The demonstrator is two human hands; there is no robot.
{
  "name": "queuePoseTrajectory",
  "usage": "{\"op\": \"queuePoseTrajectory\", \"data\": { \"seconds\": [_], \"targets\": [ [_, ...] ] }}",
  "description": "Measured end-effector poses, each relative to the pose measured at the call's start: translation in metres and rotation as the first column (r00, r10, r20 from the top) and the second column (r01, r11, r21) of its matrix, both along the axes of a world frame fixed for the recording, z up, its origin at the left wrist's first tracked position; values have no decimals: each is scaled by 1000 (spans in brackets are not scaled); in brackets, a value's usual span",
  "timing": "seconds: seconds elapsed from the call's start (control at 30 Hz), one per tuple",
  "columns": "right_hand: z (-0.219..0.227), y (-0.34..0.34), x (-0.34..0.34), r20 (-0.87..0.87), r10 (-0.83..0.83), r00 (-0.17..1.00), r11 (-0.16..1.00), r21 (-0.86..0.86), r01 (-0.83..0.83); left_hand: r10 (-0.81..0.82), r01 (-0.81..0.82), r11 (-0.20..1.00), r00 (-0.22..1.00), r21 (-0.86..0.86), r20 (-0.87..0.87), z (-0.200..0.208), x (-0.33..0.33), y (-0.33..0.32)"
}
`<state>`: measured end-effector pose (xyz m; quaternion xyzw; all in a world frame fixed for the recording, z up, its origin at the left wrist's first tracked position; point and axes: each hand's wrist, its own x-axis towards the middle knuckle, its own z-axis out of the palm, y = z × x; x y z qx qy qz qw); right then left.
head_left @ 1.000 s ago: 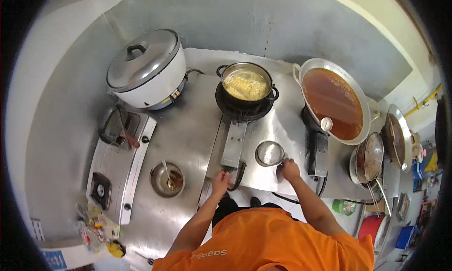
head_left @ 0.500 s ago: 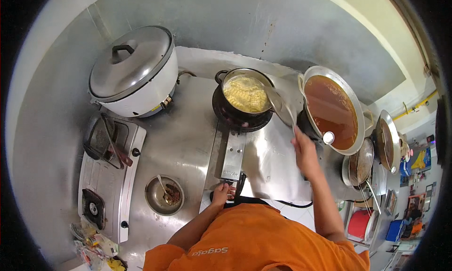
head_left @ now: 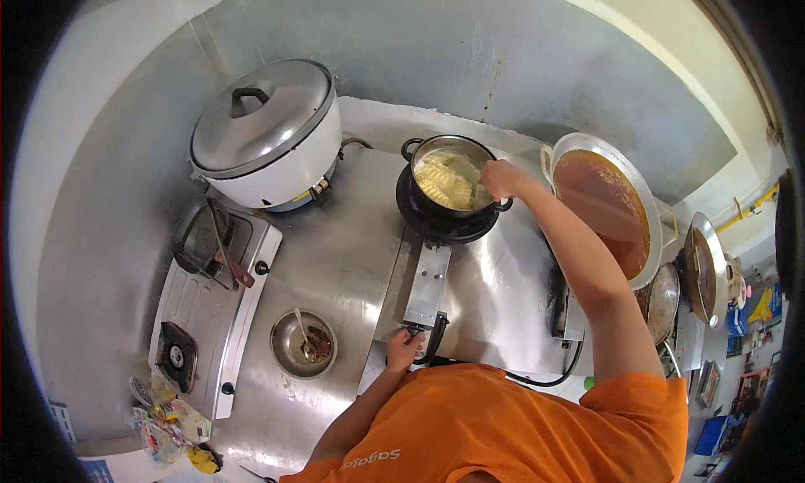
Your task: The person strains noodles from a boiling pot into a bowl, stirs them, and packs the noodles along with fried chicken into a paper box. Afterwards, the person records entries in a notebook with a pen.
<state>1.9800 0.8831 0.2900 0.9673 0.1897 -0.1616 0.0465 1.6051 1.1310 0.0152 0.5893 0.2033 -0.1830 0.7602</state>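
Blocks of yellow instant noodles [head_left: 443,179] lie in liquid in a dark two-handled pot [head_left: 417,203]. The pot sits on a black gas burner [head_left: 449,233]. My right hand [head_left: 501,179] is closed over the pot's right rim, around the handle of a long metal utensil with a broad head. That utensil is mostly hidden now by the hand and the pot. Low at the counter's front edge, my left hand [head_left: 404,349] has its fingers closed around the control knob at the end of the burner's metal arm [head_left: 426,283].
A large wok of reddish-brown broth [head_left: 602,206] stands to the right, with more pans beyond. On the left are a big lidded rice cooker [head_left: 267,152], a white two-burner stove [head_left: 214,307] and a steel bowl with a spoon [head_left: 303,343]. A black hose [head_left: 545,382] runs along the front edge.
My right hand has moved up and left from beside the pot to over its rim, carrying the metal utensil. The noodles have shifted in the pot. My left hand stays at the knob.
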Motion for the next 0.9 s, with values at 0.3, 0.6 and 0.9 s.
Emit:
{"op": "queuePoseTrajectory", "data": {
  "seconds": [0.3,0.6,0.9],
  "targets": [
    [18,8,2,-348,-288,892,818,395,418,46,-47,996,999,79,18,-5,-2,4],
    [31,19,-44,355,-36,934,979,202,-39,4,-56,914,991,402,131,0,-5,3],
    [69,14,-57,428,-16,904,997,72,-17,-244,-66,626,930,777,276,6,-4,8]
  ]
}}
